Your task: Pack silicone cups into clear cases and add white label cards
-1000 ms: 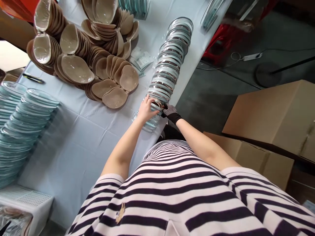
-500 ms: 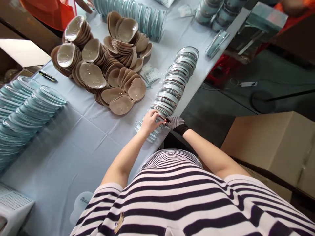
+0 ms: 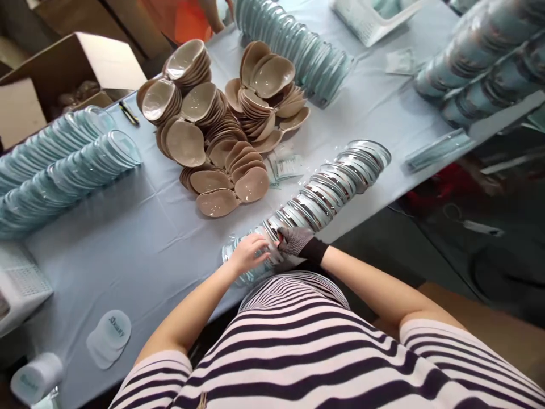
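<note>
My bare left hand is over the near end of a long row of round clear plastic cases, its fingers stretched and slightly apart. Close beside it, my right hand wears a dark striped glove with bare fingertips. Its fingers are bent together against the same row; whatever they hold is too small or hidden to make out. Dark brown rims show between many of the cases. Left of the row lie stacked beige adhesive bra cups, glossy and joined in pairs.
More clear cases stand in rows at the left, back and right. Small printed cards lie by the cups. A cutter knife, round printed sheets and white baskets are on the blue-grey table. A person in orange is behind.
The camera view has turned, so the table appears rotated. My left hand has drawn slightly apart from the right, its fingers opening from a pinch. My right hand stays at the row.
</note>
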The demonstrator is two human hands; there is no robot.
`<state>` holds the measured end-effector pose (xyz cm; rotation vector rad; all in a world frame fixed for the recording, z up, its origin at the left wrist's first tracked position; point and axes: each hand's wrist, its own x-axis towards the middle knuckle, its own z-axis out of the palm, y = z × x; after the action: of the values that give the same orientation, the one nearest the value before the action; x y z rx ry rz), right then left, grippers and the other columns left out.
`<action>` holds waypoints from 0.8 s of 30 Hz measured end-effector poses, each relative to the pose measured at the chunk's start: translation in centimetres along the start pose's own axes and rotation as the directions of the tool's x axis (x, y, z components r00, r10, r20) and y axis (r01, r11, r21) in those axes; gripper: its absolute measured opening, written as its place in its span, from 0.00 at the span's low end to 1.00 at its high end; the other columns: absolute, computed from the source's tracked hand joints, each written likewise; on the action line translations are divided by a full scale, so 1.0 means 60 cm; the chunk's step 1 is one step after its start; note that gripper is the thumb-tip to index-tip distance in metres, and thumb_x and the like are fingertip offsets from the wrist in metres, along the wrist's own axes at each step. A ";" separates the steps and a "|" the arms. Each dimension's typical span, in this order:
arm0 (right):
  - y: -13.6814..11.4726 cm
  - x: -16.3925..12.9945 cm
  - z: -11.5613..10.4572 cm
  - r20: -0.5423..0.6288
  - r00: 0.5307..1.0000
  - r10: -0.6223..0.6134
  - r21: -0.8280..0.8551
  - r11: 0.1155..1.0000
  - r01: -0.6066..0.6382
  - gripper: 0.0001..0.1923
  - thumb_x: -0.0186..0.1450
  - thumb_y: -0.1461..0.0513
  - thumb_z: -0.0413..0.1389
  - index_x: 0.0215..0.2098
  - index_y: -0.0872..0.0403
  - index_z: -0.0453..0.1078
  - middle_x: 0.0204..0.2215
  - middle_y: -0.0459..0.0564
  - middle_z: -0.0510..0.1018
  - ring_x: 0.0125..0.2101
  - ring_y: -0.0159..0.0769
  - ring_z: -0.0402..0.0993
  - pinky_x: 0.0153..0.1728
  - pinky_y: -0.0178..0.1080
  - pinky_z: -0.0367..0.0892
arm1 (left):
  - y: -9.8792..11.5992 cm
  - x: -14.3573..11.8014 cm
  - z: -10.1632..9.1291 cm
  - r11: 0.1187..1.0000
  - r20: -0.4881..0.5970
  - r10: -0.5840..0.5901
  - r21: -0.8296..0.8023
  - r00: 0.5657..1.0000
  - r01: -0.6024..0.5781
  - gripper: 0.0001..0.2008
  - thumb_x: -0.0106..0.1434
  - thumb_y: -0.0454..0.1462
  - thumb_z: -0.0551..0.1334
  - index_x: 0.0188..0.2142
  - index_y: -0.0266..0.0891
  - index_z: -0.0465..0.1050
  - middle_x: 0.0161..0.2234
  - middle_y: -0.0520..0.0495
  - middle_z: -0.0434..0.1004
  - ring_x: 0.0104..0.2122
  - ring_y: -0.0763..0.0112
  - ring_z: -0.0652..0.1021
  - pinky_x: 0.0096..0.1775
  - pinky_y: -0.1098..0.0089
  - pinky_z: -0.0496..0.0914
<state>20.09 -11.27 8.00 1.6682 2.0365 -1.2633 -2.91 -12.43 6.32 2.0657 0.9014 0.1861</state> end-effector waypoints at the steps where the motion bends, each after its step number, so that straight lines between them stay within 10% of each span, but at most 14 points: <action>1: 0.016 0.031 -0.029 -0.047 0.998 -0.029 0.019 0.999 0.030 0.19 0.66 0.48 0.51 0.45 0.50 0.71 0.35 0.51 0.82 0.36 0.42 0.78 0.35 0.37 0.65 | -0.006 0.006 -0.004 0.998 -0.066 -0.061 -0.027 0.996 0.059 0.08 0.67 0.40 0.59 0.43 0.41 0.72 0.40 0.45 0.78 0.42 0.66 0.77 0.47 0.64 0.72; 4: 0.048 0.157 -0.102 -0.236 0.971 0.043 0.067 0.997 -0.028 0.20 0.68 0.49 0.49 0.50 0.52 0.69 0.44 0.55 0.80 0.44 0.43 0.77 0.40 0.38 0.66 | -0.047 0.046 -0.026 0.945 -0.285 -0.313 0.005 0.906 0.328 0.08 0.67 0.39 0.57 0.43 0.41 0.74 0.42 0.44 0.79 0.45 0.65 0.77 0.52 0.63 0.70; 8: 0.035 0.283 -0.125 -0.140 0.980 0.143 0.070 0.988 -0.135 0.21 0.68 0.53 0.51 0.53 0.58 0.69 0.47 0.62 0.79 0.45 0.45 0.77 0.40 0.39 0.67 | -0.120 0.126 -0.049 0.738 -0.338 -0.612 0.081 0.715 0.670 0.21 0.61 0.36 0.65 0.54 0.38 0.70 0.59 0.38 0.69 0.59 0.55 0.68 0.61 0.58 0.62; 15: 0.012 0.279 -0.103 -0.176 0.981 -0.076 0.056 0.995 0.087 0.18 0.69 0.61 0.46 0.53 0.55 0.70 0.49 0.58 0.78 0.47 0.42 0.75 0.45 0.38 0.66 | -0.150 0.176 -0.048 0.525 -0.455 -0.753 0.021 0.476 0.851 0.31 0.59 0.39 0.66 0.61 0.37 0.62 0.59 0.35 0.69 0.59 0.52 0.68 0.59 0.55 0.62; 17: 0.026 0.270 -0.113 -0.264 0.957 -0.122 0.138 0.977 0.163 0.18 0.68 0.62 0.45 0.51 0.56 0.70 0.47 0.57 0.79 0.47 0.42 0.75 0.46 0.38 0.66 | -0.141 0.163 -0.075 0.558 -0.512 -0.688 0.081 0.515 0.826 0.19 0.62 0.41 0.64 0.53 0.41 0.70 0.55 0.40 0.73 0.60 0.52 0.66 0.62 0.52 0.57; 19: 0.042 0.261 -0.132 -0.348 0.926 -0.144 0.250 0.938 0.240 0.17 0.66 0.63 0.45 0.48 0.56 0.70 0.42 0.56 0.80 0.42 0.41 0.76 0.44 0.39 0.68 | -0.123 0.149 -0.115 0.647 -0.466 -0.597 0.201 0.653 0.736 0.09 0.66 0.41 0.59 0.43 0.44 0.76 0.49 0.45 0.78 0.61 0.54 0.66 0.65 0.48 0.48; 24: 0.026 0.208 -0.193 -0.500 0.757 -0.420 0.102 0.840 0.533 0.30 0.58 0.59 0.58 0.58 0.59 0.63 0.54 0.62 0.72 0.53 0.49 0.69 0.53 0.49 0.65 | -0.029 0.147 -0.200 0.787 -0.083 -0.363 0.506 0.928 0.353 0.11 0.66 0.37 0.56 0.33 0.38 0.77 0.33 0.43 0.80 0.40 0.60 0.78 0.61 0.49 0.53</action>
<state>21.20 5.73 6.27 1.7354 2.8537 -1.4072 -2.59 1.83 10.91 2.3105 1.4338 -0.3184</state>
